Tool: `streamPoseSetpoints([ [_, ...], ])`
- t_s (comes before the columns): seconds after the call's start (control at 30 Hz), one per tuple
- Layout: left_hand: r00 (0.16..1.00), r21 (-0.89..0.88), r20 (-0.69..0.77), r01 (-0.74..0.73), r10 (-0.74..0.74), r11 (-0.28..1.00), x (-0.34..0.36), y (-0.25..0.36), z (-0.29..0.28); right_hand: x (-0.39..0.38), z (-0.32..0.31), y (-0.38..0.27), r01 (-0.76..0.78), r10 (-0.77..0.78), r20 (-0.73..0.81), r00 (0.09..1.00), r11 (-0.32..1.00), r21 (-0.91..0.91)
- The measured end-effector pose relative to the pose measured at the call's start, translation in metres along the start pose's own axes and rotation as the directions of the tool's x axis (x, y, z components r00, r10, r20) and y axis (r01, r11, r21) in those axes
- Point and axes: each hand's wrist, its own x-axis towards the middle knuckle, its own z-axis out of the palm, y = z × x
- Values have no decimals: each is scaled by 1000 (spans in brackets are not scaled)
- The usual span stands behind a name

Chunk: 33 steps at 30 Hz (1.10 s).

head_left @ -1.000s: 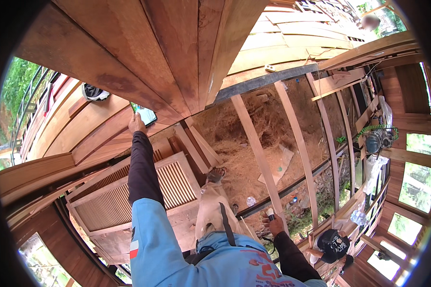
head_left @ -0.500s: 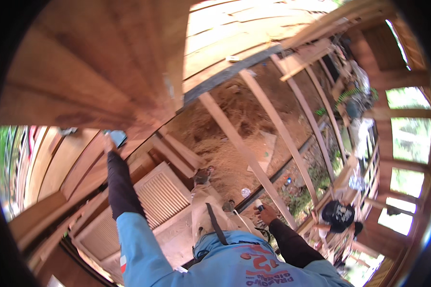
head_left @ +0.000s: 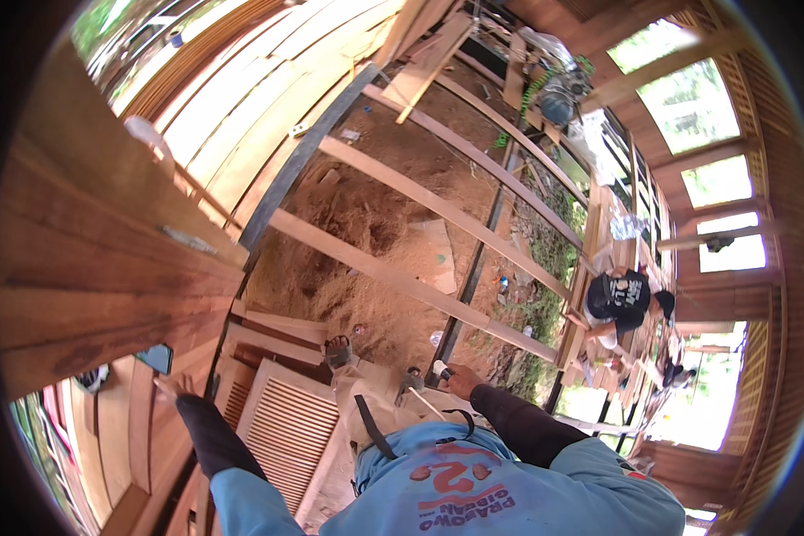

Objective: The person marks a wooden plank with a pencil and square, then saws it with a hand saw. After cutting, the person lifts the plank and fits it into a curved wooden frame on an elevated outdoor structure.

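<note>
My left hand (head_left: pixel 173 386) is open at the lower left, its fingers just below a dark-screened phone (head_left: pixel 154 357) on the wooden planks (head_left: pixel 143 429). My right hand (head_left: pixel 462 383) is closed on a small white-and-black cylindrical object (head_left: pixel 439 368), held right of my sandalled feet (head_left: pixel 338 348). A louvred wooden panel (head_left: pixel 286 417) lies between my left hand and my legs.
Bare joists (head_left: pixel 402 286) span sawdust-strewn ground (head_left: pixel 348 205), bordered by a dark beam (head_left: pixel 277 192). A large plank surface (head_left: pixel 89 286) rises at the left. A co-worker in a black shirt (head_left: pixel 621 299) bends at the right. A machine with green hose (head_left: pixel 558 103) stands beyond.
My view has swung, moving the joists and co-worker leftward and up. My left hand held the phone earlier and has now let go of it on the planks.
</note>
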Motion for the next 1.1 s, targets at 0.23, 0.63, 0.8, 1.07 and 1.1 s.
streamPoseSetpoints([
  [0.23, 686, 746, 177, 375, -706, 551, -170, -220, -6, -48, 7, 66, -23, 50, -171, 984, 987, 156],
  [0.63, 364, 948, 191, -308, -912, 76, -442, -369, 147, -200, 71, 256, -248, 488, -375, 788, 809, 532],
  [0.8, 417, 905, 181, -426, -891, -16, -514, -339, 213, -256, 158, 407, -281, 646, -232, 728, 589, 758],
  [1.07, 235, 752, -172, -596, -957, -282, -728, -536, 105, -355, 376, 568, 32, 837, -192, 512, 205, 978],
  [1.1, 92, 663, -181, -724, -979, -191, -759, -560, 84, -374, 385, 568, 33, 858, -188, 479, 196, 980],
])
